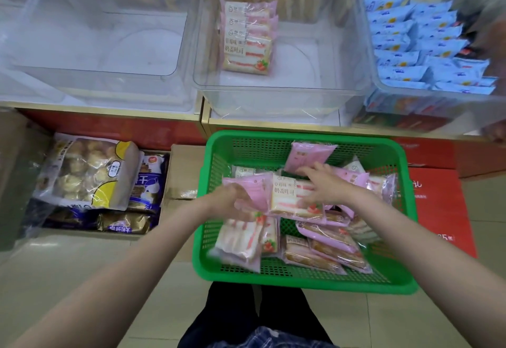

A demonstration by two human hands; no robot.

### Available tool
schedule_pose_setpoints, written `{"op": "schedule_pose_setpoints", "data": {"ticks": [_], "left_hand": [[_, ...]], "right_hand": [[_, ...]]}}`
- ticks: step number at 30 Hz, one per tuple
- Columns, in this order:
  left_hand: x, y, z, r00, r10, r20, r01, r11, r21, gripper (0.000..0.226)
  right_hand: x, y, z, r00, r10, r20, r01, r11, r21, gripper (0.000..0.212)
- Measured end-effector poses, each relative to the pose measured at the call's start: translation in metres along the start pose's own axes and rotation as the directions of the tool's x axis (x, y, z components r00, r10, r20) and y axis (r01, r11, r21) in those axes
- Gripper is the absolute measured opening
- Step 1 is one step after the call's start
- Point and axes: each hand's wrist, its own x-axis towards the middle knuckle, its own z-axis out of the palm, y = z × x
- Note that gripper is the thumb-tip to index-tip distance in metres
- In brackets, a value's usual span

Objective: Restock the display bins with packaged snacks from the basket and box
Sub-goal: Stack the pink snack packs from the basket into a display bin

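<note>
Glossy tile, perforated green basket (pixel 405 210)

Basket (pixel 302 279) on floor directly below middle bin (pixel 273 95), loose snack packs (pixel 325 246) piled inside, both hands over the pile: left hand (pixel 232 197) at basket's left side, right hand (pixel 325 183) near centre. Three bins side by side on shelf behind basket: left bin (pixel 95 74), middle bin with short row of packs (pixel 247 35) standing toward the back left, right bin (pixel 383 87) packed with stacked packets (pixel 427 46). Left of basket, open box (pixel 180 172) with large bags (pixel 87 169) on top.
</note>
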Motion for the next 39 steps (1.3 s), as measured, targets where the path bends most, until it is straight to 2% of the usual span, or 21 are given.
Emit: {"op": "schedule_pose_setpoints", "data": {"ticks": [1, 3, 6, 8, 10, 12, 14, 16, 18, 21, 23, 25, 27, 29, 31, 33, 36, 37, 39], "left_hand": [[0.005, -0.004, 0.012, 0.994, -0.088, -0.061, 0.092, 0.993, 0.074, 0.056], [0.010, -0.002, 0.030, 0.966, -0.220, -0.136, 0.229, 0.972, 0.050, 0.081], [0.012, 0.011, 0.038, 0.905, -0.380, -0.190, 0.375, 0.925, -0.065, 0.089], [0.013, 0.015, 0.040, 0.879, -0.442, -0.180, 0.436, 0.897, -0.073, 0.087], [0.013, 0.015, 0.042, 0.895, -0.432, -0.111, 0.425, 0.902, -0.082, 0.080], [0.014, 0.013, 0.045, 0.905, -0.419, -0.070, 0.411, 0.905, -0.109, 0.076], [0.015, 0.009, 0.046, 0.906, -0.420, -0.050, 0.403, 0.893, -0.199, 0.073], [0.013, 0.008, 0.040, 0.931, -0.366, -0.007, 0.336, 0.861, -0.383, 0.066], [0.009, 0.010, 0.024, 0.968, -0.248, 0.018, 0.222, 0.827, -0.516, 0.060], [0.000, 0.019, -0.012, 0.992, -0.123, -0.029, 0.090, 0.843, -0.530, 0.045], [-0.003, 0.026, -0.033, 0.997, -0.064, -0.042, 0.032, 0.852, -0.523, 0.038], [-0.005, 0.034, -0.044, 0.999, -0.007, -0.039, -0.015, 0.840, -0.543, 0.024], [-0.004, 0.035, -0.046, 0.996, -0.021, -0.085, -0.036, 0.785, -0.618, 0.016], [0.002, 0.029, -0.041, 0.970, -0.118, -0.211, -0.058, 0.736, -0.674, 0.017], [0.010, 0.024, -0.030, 0.939, -0.179, -0.295, -0.021, 0.825, -0.565, 0.027], [0.017, 0.028, -0.013, 0.948, -0.164, -0.271, -0.002, 0.853, -0.522, 0.042], [0.024, 0.041, 0.008, 0.961, -0.154, -0.228, 0.023, 0.871, -0.491, 0.061], [0.026, 0.040, 0.014, 0.967, -0.158, -0.201, 0.042, 0.875, -0.482, 0.066], [0.026, 0.029, 0.025, 0.985, -0.160, -0.071, 0.103, 0.858, -0.503, 0.071]], "right_hand": [[0.002, -0.002, 0.000, 0.999, 0.013, 0.038, -0.011, 0.999, -0.049, 0.093], [0.005, -0.008, -0.002, 0.997, -0.012, 0.071, 0.018, 0.996, -0.083, 0.099], [0.009, -0.017, -0.002, 0.998, -0.049, 0.044, 0.051, 0.998, -0.040, 0.096], [0.008, -0.019, -0.002, 0.998, -0.050, 0.032, 0.051, 0.998, -0.023, 0.079], [0.004, -0.015, -0.007, 0.997, -0.074, 0.030, 0.073, 0.996, 0.051, 0.048], [-0.003, -0.009, -0.014, 0.995, -0.096, 0.023, 0.091, 0.983, 0.160, 0.031], [-0.010, -0.005, -0.021, 0.992, -0.116, 0.039, 0.107, 0.976, 0.192, 0.030], [-0.014, -0.007, -0.027, 0.981, -0.174, 0.084, 0.169, 0.984, 0.054, 0.033], [-0.018, -0.017, -0.030, 0.960, -0.247, 0.133, 0.264, 0.956, -0.129, 0.040], [-0.028, -0.049, -0.028, 0.910, -0.385, 0.156, 0.415, 0.827, -0.379, 0.054], [-0.029, -0.069, -0.021, 0.880, -0.446, 0.165, 0.465, 0.733, -0.497, 0.063], [-0.026, -0.082, -0.015, 0.885, -0.437, 0.161, 0.456, 0.742, -0.492, 0.057], [-0.021, -0.081, -0.013, 0.901, -0.412, 0.139, 0.433, 0.823, -0.368, 0.039], [-0.020, -0.071, -0.016, 0.921, -0.374, 0.108, 0.388, 0.865, -0.318, 0.031], [-0.021, -0.056, -0.024, 0.941, -0.339, 0.016, 0.318, 0.865, -0.388, 0.030], [-0.025, -0.046, -0.030, 0.955, -0.294, -0.034, 0.239, 0.834, -0.497, 0.033], [-0.026, -0.039, -0.019, 0.976, -0.217, -0.016, 0.164, 0.783, -0.600, 0.051], [-0.024, -0.036, -0.012, 0.979, -0.205, -0.016, 0.153, 0.777, -0.611, 0.061], [-0.024, -0.028, -0.001, 0.984, -0.178, -0.033, 0.134, 0.839, -0.528, 0.081]]}}
